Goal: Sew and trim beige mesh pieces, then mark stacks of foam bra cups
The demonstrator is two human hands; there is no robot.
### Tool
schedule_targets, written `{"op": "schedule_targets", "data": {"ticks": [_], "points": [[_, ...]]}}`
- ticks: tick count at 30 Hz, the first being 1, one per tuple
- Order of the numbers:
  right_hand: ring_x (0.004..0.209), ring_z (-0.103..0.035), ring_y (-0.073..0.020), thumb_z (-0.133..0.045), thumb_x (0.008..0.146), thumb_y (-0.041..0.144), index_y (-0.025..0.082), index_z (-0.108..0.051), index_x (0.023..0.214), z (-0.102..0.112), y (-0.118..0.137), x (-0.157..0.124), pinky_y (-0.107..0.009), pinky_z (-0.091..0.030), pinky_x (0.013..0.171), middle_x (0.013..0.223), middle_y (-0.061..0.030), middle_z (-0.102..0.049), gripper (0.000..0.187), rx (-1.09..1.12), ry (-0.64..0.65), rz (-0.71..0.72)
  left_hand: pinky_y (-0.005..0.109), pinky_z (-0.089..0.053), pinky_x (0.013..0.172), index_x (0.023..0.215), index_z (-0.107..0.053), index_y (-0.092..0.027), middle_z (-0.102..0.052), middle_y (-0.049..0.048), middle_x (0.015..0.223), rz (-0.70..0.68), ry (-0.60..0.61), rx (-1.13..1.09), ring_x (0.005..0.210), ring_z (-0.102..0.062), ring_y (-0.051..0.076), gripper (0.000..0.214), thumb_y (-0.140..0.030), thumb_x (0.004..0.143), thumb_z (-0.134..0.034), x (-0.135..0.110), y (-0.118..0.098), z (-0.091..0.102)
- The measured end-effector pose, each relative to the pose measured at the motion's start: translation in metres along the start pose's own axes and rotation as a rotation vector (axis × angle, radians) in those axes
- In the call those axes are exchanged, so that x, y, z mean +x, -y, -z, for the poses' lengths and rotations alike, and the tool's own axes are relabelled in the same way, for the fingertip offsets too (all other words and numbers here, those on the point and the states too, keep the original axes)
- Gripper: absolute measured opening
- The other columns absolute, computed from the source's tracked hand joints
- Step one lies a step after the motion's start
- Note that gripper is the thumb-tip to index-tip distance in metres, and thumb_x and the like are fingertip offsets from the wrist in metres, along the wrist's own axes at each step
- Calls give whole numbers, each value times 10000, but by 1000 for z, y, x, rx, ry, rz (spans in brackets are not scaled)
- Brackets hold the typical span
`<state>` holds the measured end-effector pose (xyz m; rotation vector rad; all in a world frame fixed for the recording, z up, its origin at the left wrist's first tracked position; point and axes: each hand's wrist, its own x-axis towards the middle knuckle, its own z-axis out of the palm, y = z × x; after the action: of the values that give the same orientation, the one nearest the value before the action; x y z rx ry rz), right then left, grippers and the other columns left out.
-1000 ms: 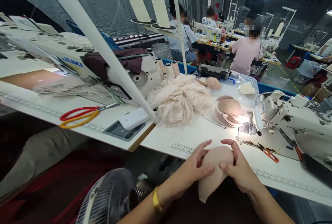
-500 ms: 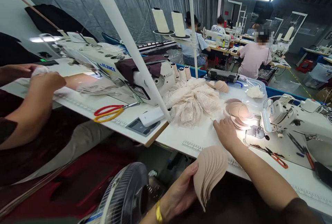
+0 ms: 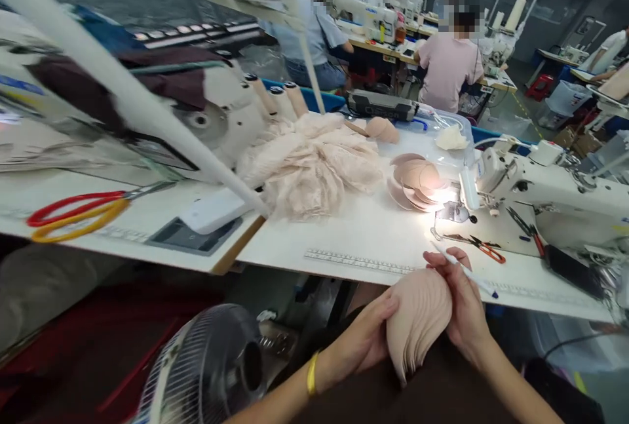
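My left hand [image 3: 361, 332], with a yellow band at the wrist, is closed on the side of a fanned stack of beige bra cup pieces [image 3: 417, 312], thumb on top. The stack is above my lap, in front of the table edge. My right hand [image 3: 466, 306] holds a slim white pen [image 3: 474, 278] with a dark blue end between thumb and fingers. It is close against the stack's right edge; whether its lower fingers touch the pieces is hard to tell. Another pile of beige cup pieces [image 3: 415, 178] lies on the table by the sewing machine's needle area.
A white sewing machine [image 3: 565, 181] stands at the right, with orange-handled scissors [image 3: 491, 252] before it. Gathered cream lace [image 3: 314, 168] covers the table's middle. Red-and-yellow scissors [image 3: 83, 211] lie left. A slanted white pole [image 3: 142, 109] crosses the left; a fan [image 3: 206, 365] stands below.
My right hand has left the table beside the cup pile, come back to the stack and now holds a pen. The view has swung right; the co-worker's hands at left are out of sight.
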<state>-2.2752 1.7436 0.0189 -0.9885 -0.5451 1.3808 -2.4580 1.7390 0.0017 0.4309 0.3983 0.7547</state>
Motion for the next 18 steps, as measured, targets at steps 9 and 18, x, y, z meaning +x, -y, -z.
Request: {"op": "schedule_targets", "data": {"ticks": [9,18], "points": [[977,-723,-236,-735,885,621,289,-586,1078,17,12,-10,-380,-534,922,938,-8,-786,412,85,8,-145,483,-453,1180,1365,-687,-243,-656,105,1444,190,-28,21,1420,-537,371,579,-404,829,-839,16,17,-12],[996,-716,-228,-797,822,511,276,-602,1078,12,18,4,-387,-529,930,973,-22,-789,398,202,-232,-17,463,-300,1294,1325,-735,-238,-655,77,1471,137,-101,-191,1501,-455,318,372,-402,999,-661,32,15,-18]]}}
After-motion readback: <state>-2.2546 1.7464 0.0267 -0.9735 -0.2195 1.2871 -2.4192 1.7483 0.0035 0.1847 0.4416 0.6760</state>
